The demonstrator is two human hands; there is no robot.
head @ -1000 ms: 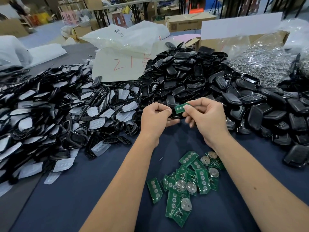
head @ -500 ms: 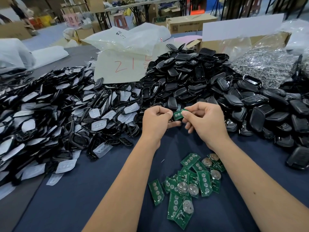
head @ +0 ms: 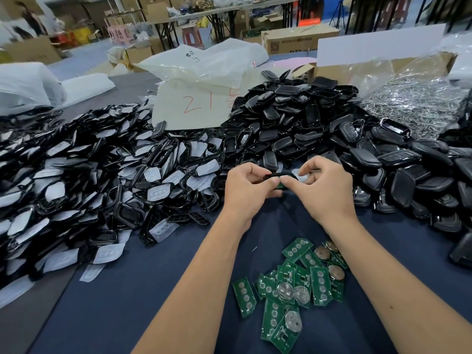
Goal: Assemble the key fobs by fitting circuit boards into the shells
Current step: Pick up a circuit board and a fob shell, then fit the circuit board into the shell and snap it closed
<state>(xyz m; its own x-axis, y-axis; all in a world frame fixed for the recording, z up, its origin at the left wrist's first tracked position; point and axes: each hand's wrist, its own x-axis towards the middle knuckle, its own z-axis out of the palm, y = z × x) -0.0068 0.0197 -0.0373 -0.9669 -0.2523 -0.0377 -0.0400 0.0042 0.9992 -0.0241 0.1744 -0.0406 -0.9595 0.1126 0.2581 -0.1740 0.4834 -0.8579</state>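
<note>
Head view: a second ago the right hand (head: 324,186) pinched a green circuit board in plain sight beside the left hand (head: 246,186). Now both hands curl round a black shell (head: 277,175) held above the bench (head: 153,290), thumbs meeting on top, and only a sliver of the board (head: 281,185) shows beneath them. It looks pressed nearly home, so this fob is close to done. The shell's long axis runs left to right between the hands; which end points where is hidden. Loose boards (head: 293,284) lie nearer the body.
</note>
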